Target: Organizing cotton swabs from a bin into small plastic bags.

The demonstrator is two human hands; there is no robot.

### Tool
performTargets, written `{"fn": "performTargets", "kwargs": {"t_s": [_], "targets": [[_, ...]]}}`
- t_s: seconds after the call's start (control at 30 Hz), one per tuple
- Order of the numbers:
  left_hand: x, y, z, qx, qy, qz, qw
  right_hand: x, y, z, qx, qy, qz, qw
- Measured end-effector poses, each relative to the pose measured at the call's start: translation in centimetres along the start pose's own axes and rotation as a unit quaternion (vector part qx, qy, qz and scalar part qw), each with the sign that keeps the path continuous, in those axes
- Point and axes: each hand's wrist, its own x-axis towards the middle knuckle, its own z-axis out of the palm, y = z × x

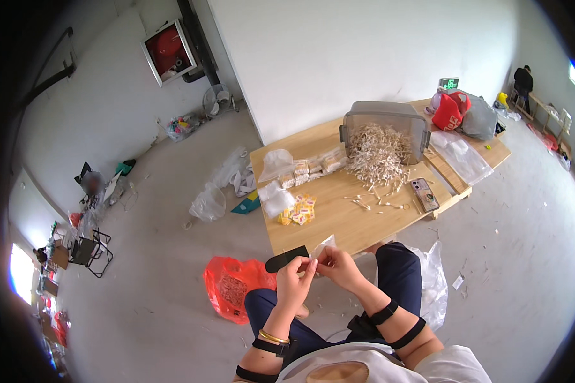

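My left hand and my right hand meet above my lap at the near edge of the table, fingertips pinched together. Between them is a small clear plastic bag, its top edge pointing toward the table. Beside my left hand a flat black rounded piece sticks out; what it belongs to is unclear. On the table a grey plastic bin lies on its side, with a heap of cotton swabs spilling out of its mouth. Small yellow and white printed cards lie in a pile nearer me.
Filled packs of swabs and clear bags line the table's left side. A phone rests at the right. Red and grey bags stand behind. An open red plastic bag sits on the floor. Another person is far right.
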Motion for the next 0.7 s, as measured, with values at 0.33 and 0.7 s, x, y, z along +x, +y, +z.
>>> {"fn": "performTargets", "kwargs": {"t_s": [0.33,0.7], "targets": [[-0.5,1.0,-2.1,-0.016,-0.065,0.006,0.998,-1.0,-0.6,-1.6,0.203,-0.092,-0.008,0.975],[-0.1,4.4,-1.7,0.239,-0.046,0.304,0.921,-2.1,-1.6,-1.5,0.261,-0.104,0.025,0.959]]}}
